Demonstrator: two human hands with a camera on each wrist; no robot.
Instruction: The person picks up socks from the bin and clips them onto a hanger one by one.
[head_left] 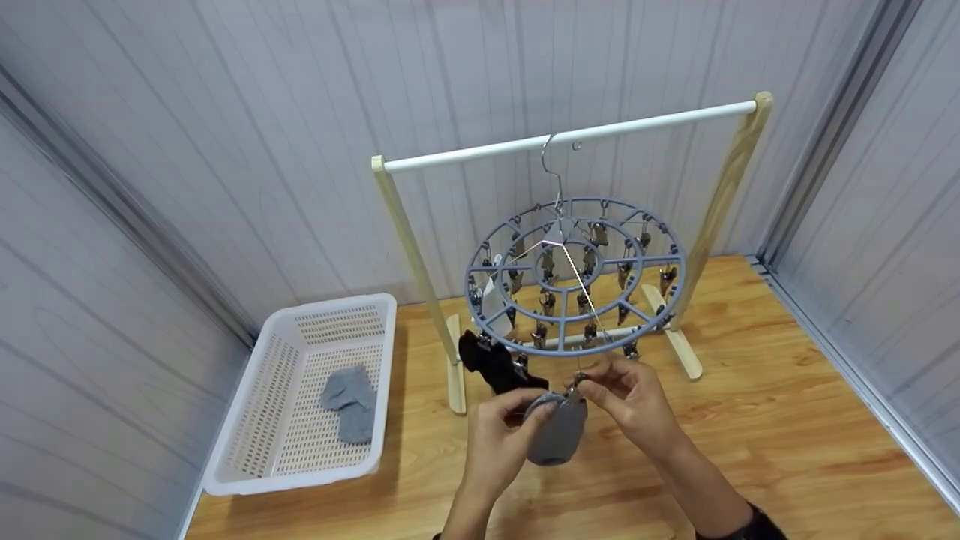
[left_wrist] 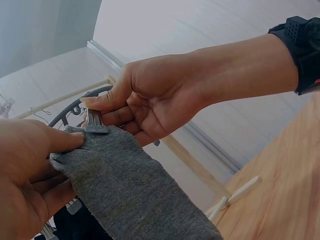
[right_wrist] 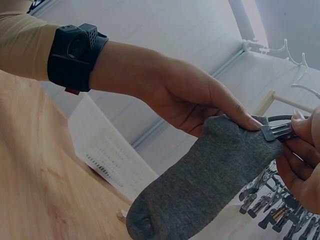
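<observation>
A grey sock [right_wrist: 200, 175] hangs toe down below the front edge of a round blue-grey clip hanger [head_left: 561, 352]. My left hand [head_left: 501, 436] pinches the sock's cuff between thumb and fingers. With thumb and fingertips, my right hand [head_left: 630, 401] grips a metal clip [left_wrist: 95, 121], whose jaws lie over the cuff edge right beside the left thumb. Just left of the grey sock, a black sock [head_left: 495, 364] hangs from the same hanger, its lower part hidden behind the left hand.
The hanger hooks onto the white bar [head_left: 480, 152] of a wooden-legged stand, with several free clips dangling. At left sits a white plastic basket [head_left: 300, 480] holding another piece of grey fabric [head_left: 352, 405]. Pale panel walls close in the wooden surface [head_left: 810, 420].
</observation>
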